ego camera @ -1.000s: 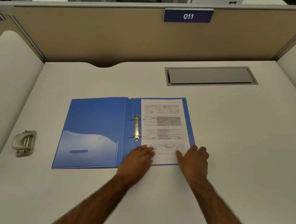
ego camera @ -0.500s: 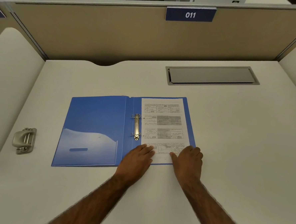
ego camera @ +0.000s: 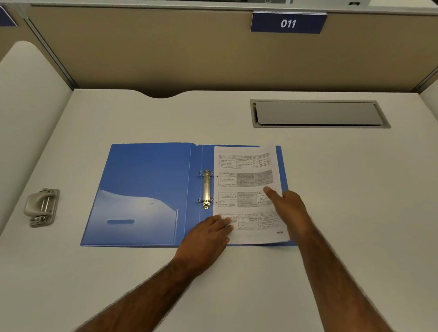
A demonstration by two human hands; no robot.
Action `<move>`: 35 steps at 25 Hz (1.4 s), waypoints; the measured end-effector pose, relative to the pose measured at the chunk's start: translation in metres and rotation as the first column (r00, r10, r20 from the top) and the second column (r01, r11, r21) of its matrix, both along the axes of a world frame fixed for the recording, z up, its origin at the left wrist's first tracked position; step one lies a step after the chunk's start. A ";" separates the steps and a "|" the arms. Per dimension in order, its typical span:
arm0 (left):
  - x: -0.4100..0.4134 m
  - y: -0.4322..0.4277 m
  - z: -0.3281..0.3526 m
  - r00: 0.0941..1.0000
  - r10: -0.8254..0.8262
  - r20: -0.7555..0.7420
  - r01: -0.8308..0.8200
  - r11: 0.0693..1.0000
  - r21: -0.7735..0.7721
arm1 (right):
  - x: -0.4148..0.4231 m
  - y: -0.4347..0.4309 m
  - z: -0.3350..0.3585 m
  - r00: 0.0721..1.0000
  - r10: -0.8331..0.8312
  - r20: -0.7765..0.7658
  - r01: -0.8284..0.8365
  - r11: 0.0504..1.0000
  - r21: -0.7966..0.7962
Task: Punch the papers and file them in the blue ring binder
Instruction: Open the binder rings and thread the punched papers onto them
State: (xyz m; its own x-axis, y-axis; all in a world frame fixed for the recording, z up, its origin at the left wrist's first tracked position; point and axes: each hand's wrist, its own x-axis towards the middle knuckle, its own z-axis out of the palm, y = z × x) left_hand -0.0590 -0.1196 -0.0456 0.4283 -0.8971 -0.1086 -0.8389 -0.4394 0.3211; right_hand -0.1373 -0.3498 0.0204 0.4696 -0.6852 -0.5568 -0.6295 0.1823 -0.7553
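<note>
Blue binder [ego camera: 147, 192] lies open and flat at frame centre, spine running bottom to top of frame. Papers [ego camera: 247, 193] sit on its right-hand half, long axis parallel to the spine. Metal rings [ego camera: 206, 189] are just left of the sheets' left edge. Two punched holes show along that edge, beside the rings, not on them. So we read punching as done, filing as not yet done.

Left hand [ego camera: 208, 232]: fingers straight, flat on the sheets' lower left corner, pressing down. Right hand [ego camera: 287, 203]: on the right edge about mid-height, thumb on top of the page, fingers apparently tucked under the edge, so we call it a pinch. Upper right corner of the sheets curls up off the binder. Hands are apart, one at each side of the stack, which lies directly ahead of them toward frame top.

Key relation for the next move: holes sit right of the rings, so the sheets need to go left and over the prongs. Left hand is nearer the rings. We can't tell whether the rings are open or closed. Hole punch [ego camera: 42, 206] sits well apart at frame left.
</note>
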 end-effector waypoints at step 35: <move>0.103 -0.027 0.057 0.307 0.469 -0.828 -0.644 0.743 0.182 | 0.015 0.020 0.054 0.935 0.283 0.216 -0.252 0.955 -0.159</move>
